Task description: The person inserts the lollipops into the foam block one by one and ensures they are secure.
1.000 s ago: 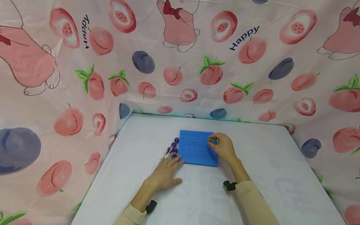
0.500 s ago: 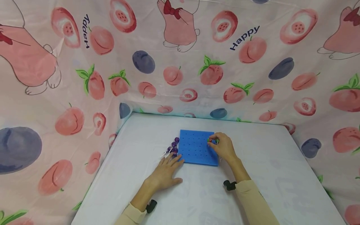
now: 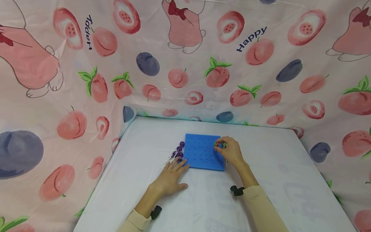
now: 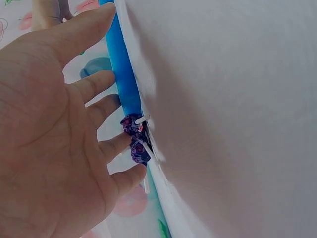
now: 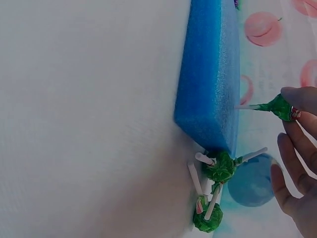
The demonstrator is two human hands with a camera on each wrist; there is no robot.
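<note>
A blue foam board (image 3: 200,153) with rows of small holes lies flat on the white table. My right hand (image 3: 231,152) pinches a green-wrapped lollipop (image 5: 281,107) between thumb and finger over the board's right part. In the right wrist view, the lollipop's white stick points at the board's top face, its tip at the surface; whether it is inside a hole I cannot tell. My left hand (image 3: 170,181) lies spread, palm down, with fingertips at the board's near left corner and by several purple-wrapped lollipops (image 3: 179,149).
More green lollipops (image 5: 208,220) lie beside the board's right edge, largely hidden by the right hand in the head view. White table surface (image 3: 139,145) surrounds the board. A fruit-printed cloth (image 3: 179,106) stands around the table's back and sides.
</note>
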